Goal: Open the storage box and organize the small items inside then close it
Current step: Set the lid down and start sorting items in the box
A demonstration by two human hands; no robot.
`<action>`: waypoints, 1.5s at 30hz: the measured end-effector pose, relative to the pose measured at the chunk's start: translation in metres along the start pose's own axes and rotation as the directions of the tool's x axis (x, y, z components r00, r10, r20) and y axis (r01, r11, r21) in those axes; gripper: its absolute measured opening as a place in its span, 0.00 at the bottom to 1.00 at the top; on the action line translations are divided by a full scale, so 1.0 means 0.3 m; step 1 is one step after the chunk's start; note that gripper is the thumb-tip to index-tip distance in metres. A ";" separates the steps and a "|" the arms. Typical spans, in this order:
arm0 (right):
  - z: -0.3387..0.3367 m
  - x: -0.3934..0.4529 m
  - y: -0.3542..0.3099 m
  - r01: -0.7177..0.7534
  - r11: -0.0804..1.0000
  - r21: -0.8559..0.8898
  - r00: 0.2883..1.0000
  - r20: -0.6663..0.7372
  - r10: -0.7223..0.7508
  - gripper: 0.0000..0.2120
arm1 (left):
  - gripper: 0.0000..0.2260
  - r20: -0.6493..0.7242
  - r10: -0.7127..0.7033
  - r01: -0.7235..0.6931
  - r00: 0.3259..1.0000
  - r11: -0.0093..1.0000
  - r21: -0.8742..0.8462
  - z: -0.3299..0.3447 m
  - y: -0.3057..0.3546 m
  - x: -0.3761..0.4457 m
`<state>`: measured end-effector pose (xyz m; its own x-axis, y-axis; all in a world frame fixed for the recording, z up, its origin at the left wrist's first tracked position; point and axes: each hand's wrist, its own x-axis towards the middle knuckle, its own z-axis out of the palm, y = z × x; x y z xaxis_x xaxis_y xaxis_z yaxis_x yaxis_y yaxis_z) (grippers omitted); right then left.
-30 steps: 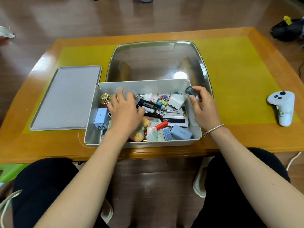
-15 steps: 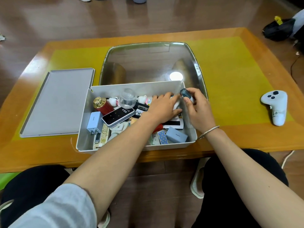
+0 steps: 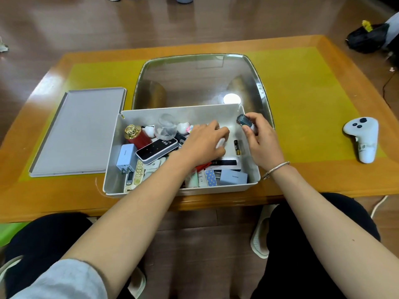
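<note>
- The storage box [image 3: 251, 169] is seen standing open at the near edge of the table [image 3: 302, 173], directly in front of the person, so that both hands can be lowered into it
- Its lid [image 3: 79, 130] is laid flat on the table just to the left of the box, touching or nearly touching its left wall, presumably kept within reach for closing
- The left hand [image 3: 205, 143] is reached across into the right half of the box, with the fingers curled over a small white item [image 3: 220, 143]; it is judged to be gripped, though most of it is hidden
- The right hand [image 3: 261, 139] is held over the far right corner, and a small dark item [image 3: 243, 120] is pinched between thumb and fingertips, apparently kept out of the way while a place is cleared
- A battery [image 3: 236, 147] is left lying on the bare floor of the box between the two hands
- A red bottle with a gold cap [image 3: 135, 134], a blue plug [image 3: 125, 158] and a dark remote [image 3: 156, 151] are crowded into the left half
- Sorting is judged to be under way, closing not yet begun
- A white controller [image 3: 362, 137] is left well apart on the right of the table
</note>
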<state>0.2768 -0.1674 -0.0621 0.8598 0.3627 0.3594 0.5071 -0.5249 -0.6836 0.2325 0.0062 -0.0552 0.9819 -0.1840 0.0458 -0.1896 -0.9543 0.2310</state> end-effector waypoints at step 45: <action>-0.005 -0.001 -0.014 0.015 1.000 -0.016 1.000 0.008 -0.015 0.11 | 0.30 0.396 -0.083 -0.088 0.914 0.915 0.393 -0.017 0.050 -0.063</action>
<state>0.2746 -0.1664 -0.0585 0.8517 0.3763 0.3646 0.5208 -0.5314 -0.6681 0.2110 -0.0034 -0.0477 0.9139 -0.1827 -0.3625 -0.2591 -0.9500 -0.1743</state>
